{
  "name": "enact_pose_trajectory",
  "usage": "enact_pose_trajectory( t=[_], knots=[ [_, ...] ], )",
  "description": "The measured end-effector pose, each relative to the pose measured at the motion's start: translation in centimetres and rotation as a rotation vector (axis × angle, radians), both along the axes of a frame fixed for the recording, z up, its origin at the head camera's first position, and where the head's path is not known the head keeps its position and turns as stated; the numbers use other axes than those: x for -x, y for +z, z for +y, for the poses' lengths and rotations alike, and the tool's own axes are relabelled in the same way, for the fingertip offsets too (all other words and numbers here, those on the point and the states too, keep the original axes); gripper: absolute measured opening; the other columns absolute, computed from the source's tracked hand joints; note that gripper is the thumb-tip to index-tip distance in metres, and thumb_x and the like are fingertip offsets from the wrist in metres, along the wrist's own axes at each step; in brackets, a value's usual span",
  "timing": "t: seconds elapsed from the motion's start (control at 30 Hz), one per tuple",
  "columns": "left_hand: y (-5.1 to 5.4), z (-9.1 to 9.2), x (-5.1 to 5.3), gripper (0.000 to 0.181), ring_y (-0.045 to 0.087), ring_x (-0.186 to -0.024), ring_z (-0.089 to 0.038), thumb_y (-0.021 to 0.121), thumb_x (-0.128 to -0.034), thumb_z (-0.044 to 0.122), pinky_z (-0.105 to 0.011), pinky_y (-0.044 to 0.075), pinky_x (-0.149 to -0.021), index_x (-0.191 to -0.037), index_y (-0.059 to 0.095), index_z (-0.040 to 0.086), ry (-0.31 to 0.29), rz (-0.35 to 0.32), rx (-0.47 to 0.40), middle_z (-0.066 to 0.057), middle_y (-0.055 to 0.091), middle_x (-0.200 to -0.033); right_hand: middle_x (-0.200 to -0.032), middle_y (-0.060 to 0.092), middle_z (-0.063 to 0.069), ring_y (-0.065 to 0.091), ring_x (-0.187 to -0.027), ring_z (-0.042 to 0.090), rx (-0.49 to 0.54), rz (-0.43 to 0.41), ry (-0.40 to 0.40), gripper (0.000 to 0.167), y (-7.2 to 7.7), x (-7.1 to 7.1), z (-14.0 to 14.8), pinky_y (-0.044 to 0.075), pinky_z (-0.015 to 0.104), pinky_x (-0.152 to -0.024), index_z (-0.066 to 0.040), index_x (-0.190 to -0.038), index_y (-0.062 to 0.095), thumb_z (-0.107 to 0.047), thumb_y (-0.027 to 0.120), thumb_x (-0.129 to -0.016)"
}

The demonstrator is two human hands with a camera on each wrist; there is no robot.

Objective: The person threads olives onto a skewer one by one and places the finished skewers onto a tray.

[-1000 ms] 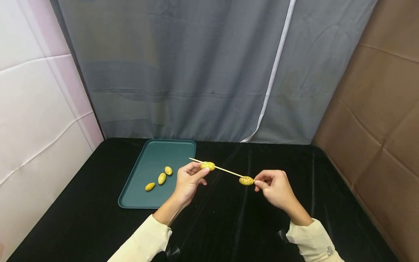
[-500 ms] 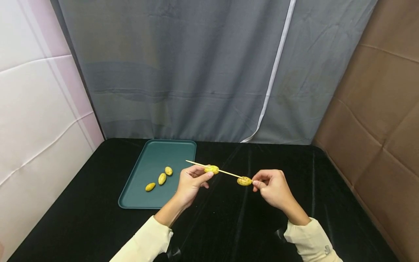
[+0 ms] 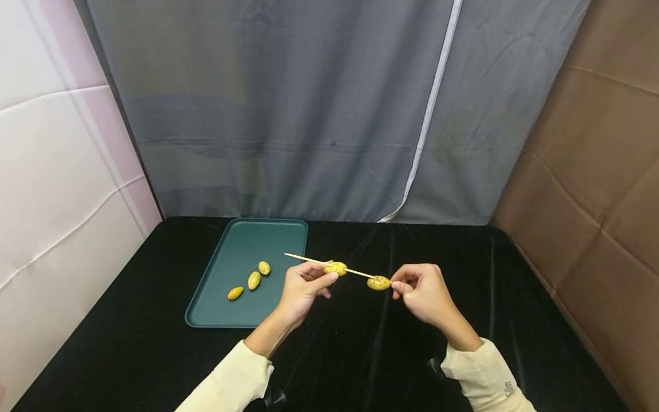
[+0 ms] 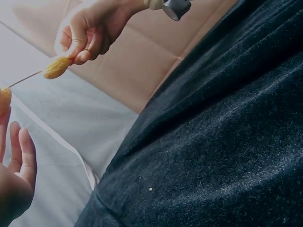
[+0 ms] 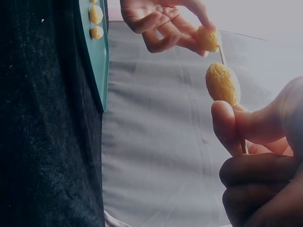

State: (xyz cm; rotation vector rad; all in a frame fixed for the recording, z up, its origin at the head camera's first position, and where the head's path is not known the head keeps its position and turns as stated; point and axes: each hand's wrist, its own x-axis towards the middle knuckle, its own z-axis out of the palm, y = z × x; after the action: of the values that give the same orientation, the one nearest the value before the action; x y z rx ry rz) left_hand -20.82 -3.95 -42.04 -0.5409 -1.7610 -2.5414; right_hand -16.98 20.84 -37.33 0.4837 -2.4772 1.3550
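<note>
A thin wooden skewer [image 3: 360, 273] is held above the black table, slanting down to the right. My left hand [image 3: 304, 289] pinches a yellow oval piece [image 3: 336, 268] that sits on the skewer, whose pointed end sticks out leftward past it. A second yellow piece [image 3: 378, 282] is on the skewer beside my right hand [image 3: 426, 293], which pinches the stick's right end. In the right wrist view, thumb and finger grip the skewer [image 5: 244, 145] right against that piece [image 5: 221, 83], and a stretch of bare stick separates the two pieces.
A green tray [image 3: 268, 234] lies at the left of the black table [image 3: 340, 355], holding three yellow oval pieces, one of them in the middle [image 3: 254, 280]. A grey curtain [image 3: 309, 114] hangs behind; a brown panel [image 3: 592, 200] stands on the right.
The right hand, with its end of the skewer and the piece beside it, has shifted left. The left hand and its piece have moved slightly right, and more of the pointed end shows past it.
</note>
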Motion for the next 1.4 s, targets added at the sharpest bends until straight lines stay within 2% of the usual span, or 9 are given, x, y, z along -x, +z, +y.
enact_pose_trajectory(
  t=[0.13,0.3,0.53,0.73,1.0,1.07,1.2,1.3,1.4],
  knots=[
    [0.0,0.0,-0.1,0.040,0.069,-0.080,-0.007,0.066,-0.0863,-0.012,-0.021,0.054,-0.054,-0.085,0.076,0.027,0.009,-0.007,0.016,0.008,0.075,-0.096,-0.057,0.062,-0.003,0.059,-0.051,0.011,-0.014,0.008,0.002,0.023,0.2,0.1,-0.3,0.044,0.026,-0.045,-0.005,-0.069,0.069,0.015,0.068,-0.079],
    [-0.1,0.1,-0.1,0.038,0.069,-0.081,-0.008,0.068,-0.0863,-0.010,-0.021,0.054,-0.055,-0.086,0.076,0.027,0.008,-0.006,0.032,0.007,0.075,-0.096,-0.056,0.062,-0.003,0.062,-0.051,0.021,-0.012,0.008,0.001,0.023,0.4,0.2,-0.7,0.044,0.026,-0.045,-0.005,-0.069,0.069,0.015,0.068,-0.079],
    [-0.3,0.3,-0.1,0.042,0.068,-0.078,-0.007,0.067,-0.0852,-0.012,-0.021,0.054,-0.055,-0.085,0.076,0.028,0.015,-0.027,0.045,0.008,0.075,-0.096,-0.056,0.062,-0.002,0.060,-0.050,0.014,0.007,-0.003,0.006,0.022,0.2,0.3,-1.1,0.044,0.026,-0.045,-0.004,-0.069,0.069,0.016,0.067,-0.079],
    [-0.5,0.4,-0.1,0.041,0.068,-0.077,-0.006,0.067,-0.0855,-0.012,-0.021,0.053,-0.054,-0.085,0.076,0.028,0.018,-0.030,0.048,0.008,0.075,-0.095,-0.057,0.062,-0.001,0.063,-0.053,0.029,0.009,-0.017,0.013,0.021,0.3,0.4,-1.6,0.045,0.026,-0.045,-0.004,-0.070,0.069,0.015,0.067,-0.080],
    [-0.7,0.3,-0.1,0.039,0.067,-0.077,-0.006,0.068,-0.0851,-0.011,-0.020,0.053,-0.054,-0.084,0.076,0.027,0.012,-0.038,0.055,0.009,0.075,-0.097,-0.057,0.062,-0.003,0.061,-0.052,0.018,-0.021,-0.029,0.013,0.020,0.4,0.7,-1.9,0.045,0.026,-0.046,-0.004,-0.071,0.070,0.013,0.068,-0.081],
    [-0.8,0.2,0.0,0.032,0.067,-0.076,-0.007,0.068,-0.0855,-0.010,-0.020,0.052,-0.054,-0.088,0.076,0.021,0.012,-0.043,0.066,0.008,0.075,-0.096,-0.057,0.062,-0.003,0.062,-0.053,0.019,-0.026,-0.029,0.008,0.020,0.4,0.8,-2.0,0.045,0.026,-0.046,-0.005,-0.071,0.070,0.013,0.068,-0.081],
    [-0.7,-0.2,0.3,0.018,0.066,-0.075,-0.009,0.070,-0.0865,-0.006,-0.020,0.051,-0.054,-0.103,0.072,0.001,0.002,-0.028,0.137,0.004,0.075,-0.096,-0.059,0.063,-0.003,0.062,-0.054,0.019,-0.047,-0.013,0.001,0.019,0.5,0.9,-1.9,0.046,0.026,-0.048,-0.004,-0.072,0.070,0.012,0.069,-0.082],
    [-0.3,-0.8,0.5,0.031,0.068,-0.081,-0.011,0.071,-0.0870,-0.002,-0.021,0.051,-0.055,-0.117,0.065,-0.008,-0.026,-0.022,0.217,-0.003,0.075,-0.102,-0.060,0.063,-0.003,0.062,-0.055,0.015,-0.061,0.014,-0.008,0.017,0.6,1.1,-1.7,0.047,0.025,-0.050,-0.003,-0.073,0.070,0.011,0.069,-0.083],
    [0.1,-2.3,0.7,0.040,0.069,-0.092,-0.013,0.073,-0.0879,0.003,-0.022,0.051,-0.057,-0.125,0.061,-0.006,-0.064,-0.054,0.286,-0.011,0.072,-0.113,-0.060,0.064,-0.003,0.061,-0.055,0.011,-0.067,0.030,-0.023,0.017,0.5,1.3,-1.4,0.046,0.025,-0.051,-0.003,-0.074,0.070,0.011,0.069,-0.083]
  ],
)
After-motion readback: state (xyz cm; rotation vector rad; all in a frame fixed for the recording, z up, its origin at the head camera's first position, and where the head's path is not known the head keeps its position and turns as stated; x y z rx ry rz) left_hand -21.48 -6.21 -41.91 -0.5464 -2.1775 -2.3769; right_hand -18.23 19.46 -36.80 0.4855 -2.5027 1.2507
